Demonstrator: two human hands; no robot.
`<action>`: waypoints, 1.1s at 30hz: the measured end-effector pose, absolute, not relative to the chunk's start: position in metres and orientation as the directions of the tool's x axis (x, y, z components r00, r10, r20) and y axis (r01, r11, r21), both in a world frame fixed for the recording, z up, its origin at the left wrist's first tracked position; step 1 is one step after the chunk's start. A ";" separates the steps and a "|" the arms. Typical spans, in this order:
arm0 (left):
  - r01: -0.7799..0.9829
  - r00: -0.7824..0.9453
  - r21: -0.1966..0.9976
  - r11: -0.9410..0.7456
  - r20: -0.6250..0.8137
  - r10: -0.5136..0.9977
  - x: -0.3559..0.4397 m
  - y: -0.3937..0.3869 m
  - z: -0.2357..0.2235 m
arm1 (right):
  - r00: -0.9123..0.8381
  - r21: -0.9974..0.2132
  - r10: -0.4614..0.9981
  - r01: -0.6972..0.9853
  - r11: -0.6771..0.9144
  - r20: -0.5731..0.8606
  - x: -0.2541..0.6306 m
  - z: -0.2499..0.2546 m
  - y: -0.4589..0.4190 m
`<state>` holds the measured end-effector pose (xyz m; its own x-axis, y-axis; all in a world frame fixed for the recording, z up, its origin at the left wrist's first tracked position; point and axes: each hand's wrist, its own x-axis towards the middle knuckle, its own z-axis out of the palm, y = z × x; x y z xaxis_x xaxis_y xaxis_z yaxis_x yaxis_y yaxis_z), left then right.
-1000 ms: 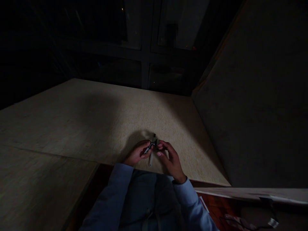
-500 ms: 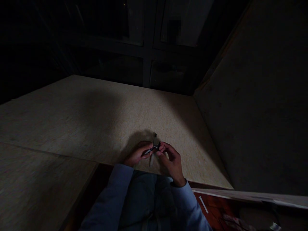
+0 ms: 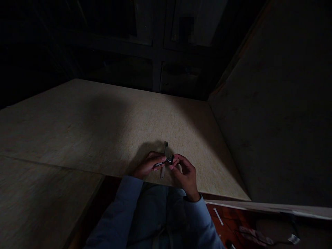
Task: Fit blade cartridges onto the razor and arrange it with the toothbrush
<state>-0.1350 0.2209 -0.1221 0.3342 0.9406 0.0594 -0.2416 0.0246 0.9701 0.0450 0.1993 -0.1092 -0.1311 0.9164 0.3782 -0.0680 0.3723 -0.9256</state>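
Note:
Between my two hands is a small, slim tool with a pale, thin handle and a dark, shiny head (image 3: 170, 159); its exact kind is too small and dim to tell. My left hand (image 3: 149, 164) is closed around the handle, thumb on top. My right hand (image 3: 185, 172) pinches at the head's right side with thumb and fingers. Beneath them, a long thin grey stick with a dark block at its far end (image 3: 166, 144) lies on the tabletop, its middle hidden by my hands.
The pale speckled tabletop (image 3: 155, 117) has its front edge at my lap. A dark panel (image 3: 280, 121) rises on the right. Beyond the table is a dark framed window (image 3: 157, 52). On the reddish floor at lower right lie a white strip (image 3: 218, 216) and a cable.
The dark head has turned slightly, showing more of its shiny face. My hands stay almost in place; the view has shifted a little.

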 end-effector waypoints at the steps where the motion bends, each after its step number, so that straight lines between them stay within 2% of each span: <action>1: -0.248 0.338 0.968 0.029 0.058 0.939 -0.135 0.221 -0.122 | -0.131 -0.922 0.913 -0.065 0.382 0.388 0.046 -0.110 0.199; 13: -0.203 0.410 0.979 0.033 0.055 0.910 -0.139 0.219 -0.124 | -0.173 -0.858 0.853 0.073 0.509 0.491 0.057 -0.113 0.195; 21: -0.243 0.414 0.968 0.054 0.053 0.908 -0.140 0.219 -0.135 | -0.134 -0.884 0.876 0.005 0.468 0.463 0.071 -0.122 0.196; 24: -0.274 0.374 0.960 0.058 0.051 0.926 -0.138 0.219 -0.131 | -0.115 -0.897 0.890 -0.027 0.441 0.441 0.076 -0.121 0.193; 30: -0.443 0.206 0.897 0.017 0.083 0.975 -0.130 0.212 -0.127 | -0.025 -0.904 0.904 -0.054 0.424 0.426 0.088 -0.114 0.181; 33: -0.526 0.101 0.850 0.035 0.021 0.995 -0.120 0.196 -0.118 | 0.007 -0.907 0.908 -0.031 0.419 0.419 0.099 -0.113 0.175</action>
<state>-0.1205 0.1963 -0.1184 0.1013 0.9946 0.0215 -0.5258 0.0352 0.8499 0.0993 0.1749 -0.1126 0.0068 0.9080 0.4189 -0.0309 0.4189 -0.9075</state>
